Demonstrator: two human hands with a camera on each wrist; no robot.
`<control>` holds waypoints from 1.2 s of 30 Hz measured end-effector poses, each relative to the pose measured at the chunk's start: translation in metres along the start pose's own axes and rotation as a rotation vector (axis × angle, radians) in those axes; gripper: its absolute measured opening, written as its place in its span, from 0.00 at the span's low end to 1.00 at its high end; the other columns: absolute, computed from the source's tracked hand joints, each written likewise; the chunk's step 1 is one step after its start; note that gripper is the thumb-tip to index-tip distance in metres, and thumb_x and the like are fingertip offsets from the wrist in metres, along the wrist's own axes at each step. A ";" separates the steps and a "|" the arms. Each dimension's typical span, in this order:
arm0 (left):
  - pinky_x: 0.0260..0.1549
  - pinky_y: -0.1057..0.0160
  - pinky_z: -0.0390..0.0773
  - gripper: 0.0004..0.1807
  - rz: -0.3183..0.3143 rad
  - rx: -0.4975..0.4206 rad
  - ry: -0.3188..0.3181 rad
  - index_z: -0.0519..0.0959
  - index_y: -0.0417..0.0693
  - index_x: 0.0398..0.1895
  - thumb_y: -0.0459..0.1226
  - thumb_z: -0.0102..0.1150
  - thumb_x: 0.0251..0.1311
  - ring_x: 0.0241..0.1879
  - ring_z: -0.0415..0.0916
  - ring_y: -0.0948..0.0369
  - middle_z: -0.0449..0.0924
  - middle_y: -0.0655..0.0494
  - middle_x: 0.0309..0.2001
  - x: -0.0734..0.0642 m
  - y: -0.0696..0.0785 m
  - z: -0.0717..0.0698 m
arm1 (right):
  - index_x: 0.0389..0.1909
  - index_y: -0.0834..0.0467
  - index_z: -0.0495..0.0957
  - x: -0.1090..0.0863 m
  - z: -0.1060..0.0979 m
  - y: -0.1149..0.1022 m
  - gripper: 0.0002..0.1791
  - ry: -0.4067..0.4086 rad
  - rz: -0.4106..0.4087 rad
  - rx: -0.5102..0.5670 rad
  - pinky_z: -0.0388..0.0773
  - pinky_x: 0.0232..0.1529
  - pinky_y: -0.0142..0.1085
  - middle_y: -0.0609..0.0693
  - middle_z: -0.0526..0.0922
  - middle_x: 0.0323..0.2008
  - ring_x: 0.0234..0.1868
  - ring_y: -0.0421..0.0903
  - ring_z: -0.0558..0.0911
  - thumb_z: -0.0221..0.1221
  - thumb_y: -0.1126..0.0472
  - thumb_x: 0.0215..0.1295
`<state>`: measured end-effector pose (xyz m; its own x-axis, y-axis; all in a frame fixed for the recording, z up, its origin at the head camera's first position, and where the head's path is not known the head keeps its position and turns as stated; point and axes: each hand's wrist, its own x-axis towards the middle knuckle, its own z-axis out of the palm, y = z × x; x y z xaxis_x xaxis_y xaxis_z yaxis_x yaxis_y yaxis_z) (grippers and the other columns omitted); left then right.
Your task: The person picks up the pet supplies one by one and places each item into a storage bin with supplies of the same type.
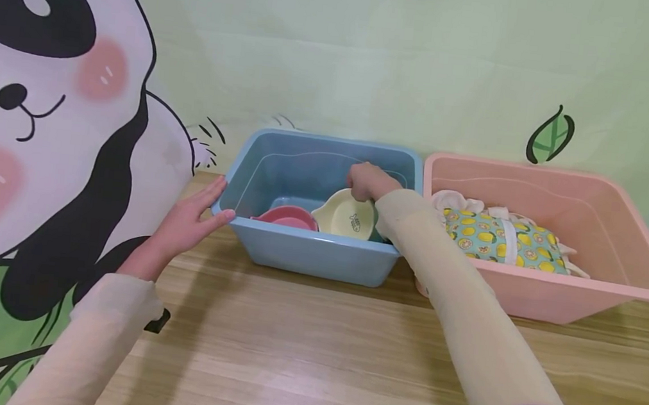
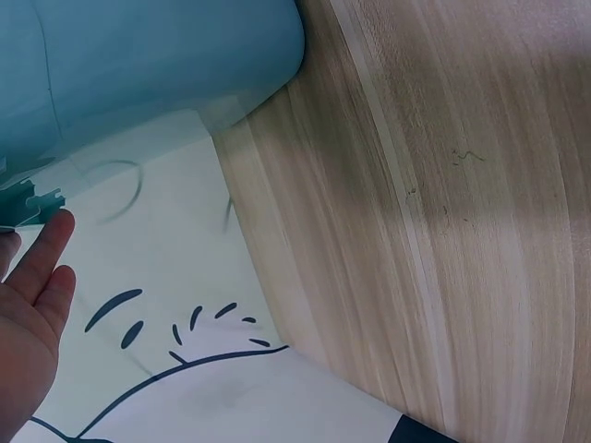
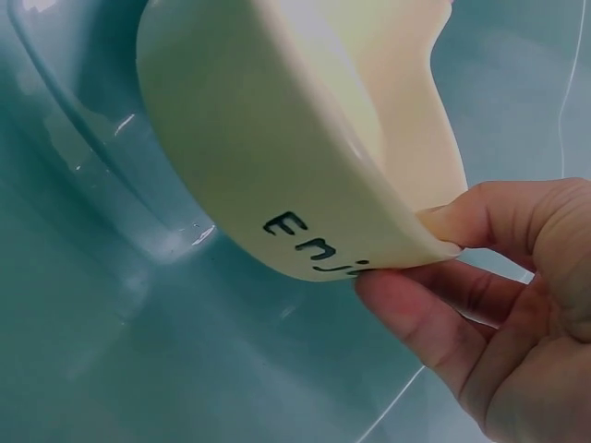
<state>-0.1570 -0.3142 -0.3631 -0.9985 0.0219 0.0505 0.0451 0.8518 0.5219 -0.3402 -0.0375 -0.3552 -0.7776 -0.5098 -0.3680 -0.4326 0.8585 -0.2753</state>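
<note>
Inside the blue plastic bin [image 1: 314, 255], my right hand [image 1: 370, 181] pinches the rim of a cream bowl [image 1: 346, 217] with a pointed end and a small dark print inside. In the right wrist view the thumb is on the inner side of the bowl [image 3: 277, 157] and the fingers are on the outer side, beside dark lettering. The bowl is tilted. A pink dish [image 1: 288, 217] lies left of it, partly hidden by the bin's front wall. My left hand [image 1: 186, 222] rests at the bin's left front corner, fingers straight along the rim.
Close on the right stands a pink bin [image 1: 525, 297] holding a folded lemon-print cloth bundle [image 1: 472, 231] with white ruffles. Both bins sit on a wooden table [image 1: 289, 341] against a green wall covering [image 1: 336, 68] with a panda picture.
</note>
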 end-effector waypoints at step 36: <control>0.59 0.38 0.51 0.39 0.017 -0.010 0.015 0.46 0.57 0.68 0.57 0.47 0.57 0.68 0.43 0.50 0.43 0.56 0.69 0.001 -0.003 0.002 | 0.36 0.59 0.70 -0.004 0.002 -0.001 0.12 -0.142 0.048 -0.123 0.65 0.31 0.34 0.55 0.71 0.35 0.35 0.49 0.69 0.46 0.74 0.51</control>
<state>-0.1586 -0.3160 -0.3664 -0.9970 0.0287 0.0719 0.0625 0.8463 0.5291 -0.3352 -0.0365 -0.3551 -0.7304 -0.4631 -0.5020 -0.4559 0.8779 -0.1466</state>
